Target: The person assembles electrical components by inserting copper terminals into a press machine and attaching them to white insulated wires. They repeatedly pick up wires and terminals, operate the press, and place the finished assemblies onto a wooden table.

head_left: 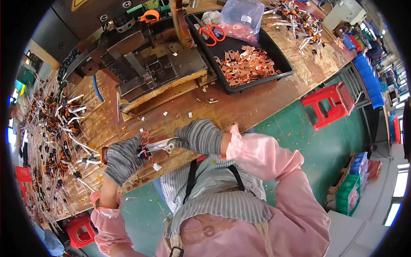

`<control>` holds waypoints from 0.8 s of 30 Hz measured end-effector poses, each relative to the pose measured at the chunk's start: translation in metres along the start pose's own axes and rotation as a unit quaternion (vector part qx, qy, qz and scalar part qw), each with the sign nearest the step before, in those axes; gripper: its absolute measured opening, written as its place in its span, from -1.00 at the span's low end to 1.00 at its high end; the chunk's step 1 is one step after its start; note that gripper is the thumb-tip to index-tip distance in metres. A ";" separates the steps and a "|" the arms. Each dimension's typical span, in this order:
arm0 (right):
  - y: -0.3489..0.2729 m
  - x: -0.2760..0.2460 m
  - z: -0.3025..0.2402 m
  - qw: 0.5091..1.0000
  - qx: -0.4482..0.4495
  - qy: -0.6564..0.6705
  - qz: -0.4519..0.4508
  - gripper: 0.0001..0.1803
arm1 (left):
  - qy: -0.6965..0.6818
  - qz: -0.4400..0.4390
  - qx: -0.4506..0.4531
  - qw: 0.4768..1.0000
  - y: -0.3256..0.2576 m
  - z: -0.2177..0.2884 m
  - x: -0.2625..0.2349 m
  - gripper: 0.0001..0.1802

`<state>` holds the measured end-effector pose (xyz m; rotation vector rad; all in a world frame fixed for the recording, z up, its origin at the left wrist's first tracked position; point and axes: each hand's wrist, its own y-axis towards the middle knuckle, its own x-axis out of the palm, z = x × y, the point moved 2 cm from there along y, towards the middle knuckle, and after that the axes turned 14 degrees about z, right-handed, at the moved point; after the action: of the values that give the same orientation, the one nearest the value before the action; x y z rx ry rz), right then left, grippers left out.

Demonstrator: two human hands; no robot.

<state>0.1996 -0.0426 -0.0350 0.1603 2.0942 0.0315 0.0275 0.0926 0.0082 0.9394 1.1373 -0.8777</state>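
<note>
Grey knitted gloves cover both my hands. My left hand [125,160] is closed around a wired coil, whose copper-coloured ring [104,155] shows at the glove's outer side. White leads [160,144] run from that hand across to my right hand [199,136], which is closed on them. Silver-coloured terminal ends [170,148] show beside the right fingertips. A thin red twisted wire [146,139] and a small white connector [156,166] stick out by the left fingers. Both hands are over the front edge of the wooden workbench [180,109]. The fingertips are partly hidden.
A metal press [145,68] stands beyond my hands. Right of it, a black tray [239,88] holds copper terminals [248,65], red-handled scissors [211,35] and a plastic bag [242,19]. Coils with leads [51,141] pile up at left. A red stool [327,105] stands at right.
</note>
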 end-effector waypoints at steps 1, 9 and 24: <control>-0.002 -0.006 -0.005 0.998 0.053 -0.042 -0.016 -0.60 | -0.016 -0.002 -0.013 1.000 0.001 -0.001 0.002 -0.62; -0.020 -0.024 0.032 0.999 0.020 -0.011 0.036 -0.66 | -0.016 -0.009 -0.015 1.000 0.008 -0.008 0.009 -0.56; 0.044 -0.141 0.241 0.893 0.171 -0.398 0.121 -0.63 | -0.009 0.016 -0.042 0.999 0.008 -0.001 0.010 -0.57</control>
<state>0.4820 -0.0278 -0.0314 0.5502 1.2317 -0.2227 0.0364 0.0950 -0.0007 0.8770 1.1327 -0.8043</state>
